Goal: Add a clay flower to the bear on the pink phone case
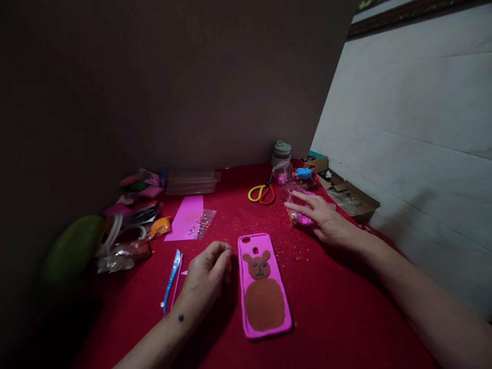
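Note:
A pink phone case [245,307] lies face down on the red cloth, with a brown clay bear [265,305] on its back. The bear has round ears, grey eyes, a nose line and a mouth. Just left of the case rests my left hand [207,274], its fingers curled and the thumb against them; what they hold, if anything, is hidden. A small dark ball [181,318] sits on my left wrist. My right hand [319,215], fingers stretched out, reaches over clear plastic bags of pink clay [303,219] and touches them.
Blue [171,279] and pink modelling tools lie left of my left hand. Scissors [262,193] with yellow and red handles lie farther back. Pink paper [184,220] bears a packet of beads [200,224]. Cardboard boxes [359,197] stand at the right by the wall.

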Tool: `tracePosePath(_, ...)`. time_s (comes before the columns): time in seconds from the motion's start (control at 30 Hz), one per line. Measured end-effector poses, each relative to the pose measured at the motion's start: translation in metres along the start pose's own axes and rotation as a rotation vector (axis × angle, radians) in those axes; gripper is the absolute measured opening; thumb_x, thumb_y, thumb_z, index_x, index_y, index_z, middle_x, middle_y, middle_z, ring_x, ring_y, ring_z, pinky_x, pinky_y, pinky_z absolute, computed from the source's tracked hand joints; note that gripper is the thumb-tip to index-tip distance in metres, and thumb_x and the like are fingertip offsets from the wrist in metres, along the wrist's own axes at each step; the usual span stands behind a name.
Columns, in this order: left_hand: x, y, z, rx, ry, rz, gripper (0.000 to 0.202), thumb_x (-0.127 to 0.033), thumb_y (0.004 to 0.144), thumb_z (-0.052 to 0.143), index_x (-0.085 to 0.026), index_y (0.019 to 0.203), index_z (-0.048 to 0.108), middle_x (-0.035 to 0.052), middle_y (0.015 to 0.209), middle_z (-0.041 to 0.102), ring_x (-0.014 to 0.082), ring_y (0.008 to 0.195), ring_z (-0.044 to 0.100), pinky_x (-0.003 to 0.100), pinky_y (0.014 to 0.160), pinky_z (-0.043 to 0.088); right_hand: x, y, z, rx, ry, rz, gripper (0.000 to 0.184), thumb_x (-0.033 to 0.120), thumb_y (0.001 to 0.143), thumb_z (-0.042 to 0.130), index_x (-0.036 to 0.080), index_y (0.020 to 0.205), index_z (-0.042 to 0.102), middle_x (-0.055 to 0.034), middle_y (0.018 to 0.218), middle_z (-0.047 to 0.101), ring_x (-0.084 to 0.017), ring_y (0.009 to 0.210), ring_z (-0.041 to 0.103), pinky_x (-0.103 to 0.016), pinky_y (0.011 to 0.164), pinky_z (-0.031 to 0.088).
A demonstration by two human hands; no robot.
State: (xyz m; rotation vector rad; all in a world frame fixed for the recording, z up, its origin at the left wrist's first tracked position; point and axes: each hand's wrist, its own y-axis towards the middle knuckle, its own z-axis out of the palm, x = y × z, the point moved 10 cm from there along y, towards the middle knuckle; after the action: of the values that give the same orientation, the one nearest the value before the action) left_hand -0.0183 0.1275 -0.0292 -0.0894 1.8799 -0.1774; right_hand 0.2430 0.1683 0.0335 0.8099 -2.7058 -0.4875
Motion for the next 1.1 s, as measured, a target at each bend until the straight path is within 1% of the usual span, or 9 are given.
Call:
tracePosePath(0.1, 0.0, 0.0, 0.0, 0.007, -0.001, 0.004, 0.024, -0.044, 0.08, 0.05, -0.021, 0.075, 0.052, -0.0072, 0.048, 0.049, 0.0076, 0.035, 0.039, 0.016, 0.032, 0.028, 0.014, 0.005, 0.01, 0.002, 0.01, -0.061, 0.036, 0.008, 0.088, 0.05, 0.022, 0.118, 0.065, -0.0128, 0.149, 0.04, -0.025, 0.128, 0.049, -0.042, 0.1, 0.047)
tracePosePath(0.23, 0.0, 0.0, 0.0, 0.015, -0.017, 0.012, 0.023, -0.044, 0.08, 0.051, -0.021, 0.076, 0.053, -0.0069, 0.051, 0.05, 0.0081, 0.037, 0.042, 0.016, 0.031, 0.029, 0.009, 0.003, 0.007, -0.086, -0.006, -0.03, 0.022, 0.015, 0.092, 0.05, 0.016, 0.105, 0.067, -0.0176, 0.139, 0.048, -0.027, 0.122, 0.054, -0.041, 0.096, 0.05)
tracePosePath(0.33, 0.0, 0.0, 0.001, 0.021, -0.032, 0.018, 0.021, -0.041, 0.081, 0.052, -0.021, 0.076, 0.053, -0.006, 0.053, 0.05, 0.0094, 0.041, 0.046, 0.016, 0.031, 0.029, 0.0, -0.001, 0.001, -0.162, -0.022, -0.008, 0.022, 0.022, 0.093, 0.051, 0.015, 0.105, 0.068, -0.0164, 0.119, 0.058, -0.027, 0.11, 0.061, -0.041, 0.092, 0.052)
tracePosePath(0.5, 0.001, -0.001, 0.002, 0.016, -0.031, 0.027, 0.015, -0.03, 0.087, 0.049, -0.019, 0.077, 0.053, -0.0062, 0.056, 0.051, 0.0069, 0.041, 0.045, 0.015, 0.035, 0.03, -0.007, -0.007, -0.013, -0.247, 0.0, -0.015, 0.023, 0.018, 0.092, 0.047, 0.018, 0.092, 0.069, -0.0087, 0.098, 0.067, -0.021, 0.088, 0.067, -0.034, 0.078, 0.055)
tracePosePath(0.63, 0.008, -0.001, 0.004, 0.019, -0.007, 0.005, 0.016, -0.027, 0.094, 0.051, -0.015, 0.085, 0.057, -0.0052, 0.063, 0.054, 0.0064, 0.046, 0.049, 0.017, 0.042, 0.039, 0.016, -0.014, -0.035, -0.362, 0.045, -0.016, 0.022, 0.014, 0.087, 0.047, 0.018, 0.092, 0.067, -0.0095, 0.092, 0.068, -0.026, 0.089, 0.065, -0.041, 0.081, 0.051)
tracePosePath(0.7, 0.013, -0.001, 0.005, 0.029, 0.008, -0.016, 0.021, -0.033, 0.094, 0.054, -0.013, 0.096, 0.06, -0.0017, 0.075, 0.06, 0.0082, 0.054, 0.055, 0.022, 0.05, 0.048, 0.037, -0.016, -0.038, -0.388, 0.113, -0.032, 0.023, 0.01, 0.086, 0.046, 0.02, 0.095, 0.065, -0.0074, 0.093, 0.068, -0.023, 0.089, 0.065, -0.037, 0.082, 0.05)
tracePosePath(0.87, 0.017, 0.002, 0.006, 0.044, 0.03, -0.04, 0.027, -0.035, 0.094, 0.055, -0.014, 0.11, 0.06, 0.0048, 0.096, 0.065, 0.0143, 0.075, 0.064, 0.031, 0.066, 0.056, 0.087, -0.016, -0.008, -0.299, 0.33, -0.093, 0.023, 0.006, 0.085, 0.041, 0.022, 0.085, 0.058, -0.0002, 0.076, 0.063, -0.014, 0.07, 0.063, -0.023, 0.065, 0.051)
tracePosePath(0.97, 0.018, 0.002, 0.007, 0.053, 0.044, -0.032, 0.027, -0.035, 0.094, 0.055, -0.014, 0.111, 0.06, 0.0056, 0.099, 0.065, 0.0155, 0.079, 0.064, 0.034, 0.069, 0.056, 0.09, -0.015, 0.008, -0.254, 0.39, -0.057, 0.021, 0.007, 0.085, 0.04, 0.021, 0.079, 0.055, 0.0012, 0.069, 0.059, -0.012, 0.062, 0.059, -0.021, 0.058, 0.049)
tracePosePath(1.1, 0.02, -0.003, 0.014, 0.066, 0.072, -0.044, 0.028, -0.035, 0.094, 0.055, -0.015, 0.112, 0.06, 0.0063, 0.103, 0.065, 0.0166, 0.082, 0.065, 0.035, 0.072, 0.056, 0.082, -0.013, 0.016, -0.185, 0.458, -0.015, 0.021, 0.008, 0.084, 0.04, 0.021, 0.073, 0.053, 0.0032, 0.063, 0.056, -0.011, 0.055, 0.056, -0.019, 0.052, 0.048)
